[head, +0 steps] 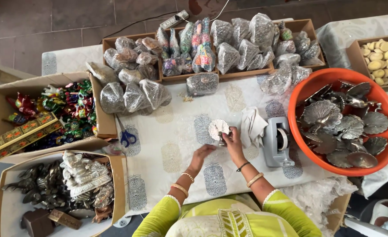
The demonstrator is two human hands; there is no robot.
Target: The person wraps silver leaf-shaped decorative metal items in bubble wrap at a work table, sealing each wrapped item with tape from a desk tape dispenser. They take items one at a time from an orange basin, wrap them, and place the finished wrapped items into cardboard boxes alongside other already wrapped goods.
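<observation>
My right hand (pixel 233 141) grips a small silver peacock figure (pixel 218 129) with a fanned tail, holding it upright on the printed white cloth (pixel 176 131). My left hand (pixel 201 154) rests on the cloth just below and left of the figure, fingers loosely curled, holding nothing that I can see. A crumpled white rag (pixel 252 125) lies right beside my right hand.
A grey tape dispenser (pixel 276 141) stands right of the rag. An orange tub (pixel 387 114) of silver peacock pieces sits at right. Blue scissors (pixel 126 136) lie at left. Wooden trays of bagged items (pixel 203 48) line the far edge; cardboard boxes (pixel 0 101) of figurines stand at left.
</observation>
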